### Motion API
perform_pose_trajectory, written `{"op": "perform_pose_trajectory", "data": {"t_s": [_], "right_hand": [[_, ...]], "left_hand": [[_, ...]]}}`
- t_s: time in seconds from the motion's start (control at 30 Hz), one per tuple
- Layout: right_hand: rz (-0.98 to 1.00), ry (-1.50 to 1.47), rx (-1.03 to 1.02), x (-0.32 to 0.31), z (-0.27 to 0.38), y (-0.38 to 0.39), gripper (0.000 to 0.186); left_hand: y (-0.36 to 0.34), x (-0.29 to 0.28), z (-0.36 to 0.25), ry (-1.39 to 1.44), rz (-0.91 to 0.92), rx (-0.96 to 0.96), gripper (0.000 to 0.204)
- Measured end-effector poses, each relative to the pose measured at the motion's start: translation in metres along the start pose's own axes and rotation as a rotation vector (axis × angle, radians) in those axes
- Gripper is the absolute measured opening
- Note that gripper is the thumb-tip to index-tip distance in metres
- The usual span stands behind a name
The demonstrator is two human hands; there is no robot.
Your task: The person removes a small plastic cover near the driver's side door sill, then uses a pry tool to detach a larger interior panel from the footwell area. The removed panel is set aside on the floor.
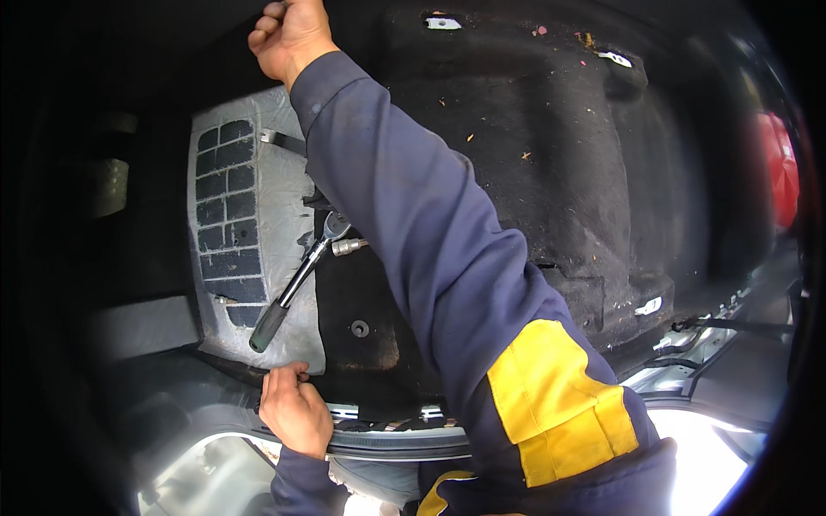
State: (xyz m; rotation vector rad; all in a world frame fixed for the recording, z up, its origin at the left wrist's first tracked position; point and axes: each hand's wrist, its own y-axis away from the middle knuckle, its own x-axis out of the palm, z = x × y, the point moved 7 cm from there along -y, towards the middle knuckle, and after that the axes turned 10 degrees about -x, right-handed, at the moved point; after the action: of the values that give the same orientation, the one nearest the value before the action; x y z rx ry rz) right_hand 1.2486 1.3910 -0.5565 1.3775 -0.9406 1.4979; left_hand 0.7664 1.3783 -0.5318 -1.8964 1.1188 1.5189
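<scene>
A grey floor mat (291, 193) with dark rectangular patches lies at the left over black carpet. My left hand (297, 411) is at its near edge, fingers curled onto the corner. Far ahead, my right hand (294, 39) reaches past the mat's far end with its fingers curled in; whatever is in them is hidden. A ratchet wrench (297, 284) rests across the mat, its dark handle toward me. Beside the ratchet head is a metal socket (348, 247), partly covered by my right sleeve. Another metal-ended bar (282, 139) pokes out from under that sleeve.
Black carpet (516, 198) with bits of debris spreads to the right. White metal brackets (444, 24) show through it, another bracket (649, 306) at the right. A round fastener (360, 328) sits near the mat. The vehicle's sill (396, 445) runs along the near side.
</scene>
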Motion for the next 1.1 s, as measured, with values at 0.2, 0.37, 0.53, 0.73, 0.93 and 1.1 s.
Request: {"op": "perform_pose_trajectory", "data": {"t_s": [0.2, 0.37, 0.53, 0.73, 0.93, 1.1], "right_hand": [[-0.096, 0.126, -0.078, 0.011, 0.013, 0.050, 0.030], [0.164, 0.463, -0.056, 0.034, 0.037, 0.084, 0.042], [-0.037, 0.551, -0.103, 0.009, 0.068, 0.096, 0.046], [-0.265, 0.493, -0.101, -0.063, 0.124, 0.156, 0.040], [-0.542, 0.449, -0.140, -0.074, 0.174, 0.221, 0.028], [-0.732, 0.511, -0.220, -0.065, 0.184, 0.277, 0.023]], "left_hand": [[0.003, -0.001, -0.002, -0.061, -0.048, 0.001, 0.021], [0.005, 0.001, -0.003, -0.074, -0.053, -0.004, 0.020], [0.005, 0.002, -0.002, -0.135, -0.067, 0.005, 0.018], [0.006, 0.001, 0.000, -0.141, -0.080, 0.004, 0.014], [0.008, 0.002, 0.002, -0.144, -0.087, 0.019, 0.015], [0.007, 0.002, 0.007, -0.129, -0.079, 0.018, 0.016]]}}
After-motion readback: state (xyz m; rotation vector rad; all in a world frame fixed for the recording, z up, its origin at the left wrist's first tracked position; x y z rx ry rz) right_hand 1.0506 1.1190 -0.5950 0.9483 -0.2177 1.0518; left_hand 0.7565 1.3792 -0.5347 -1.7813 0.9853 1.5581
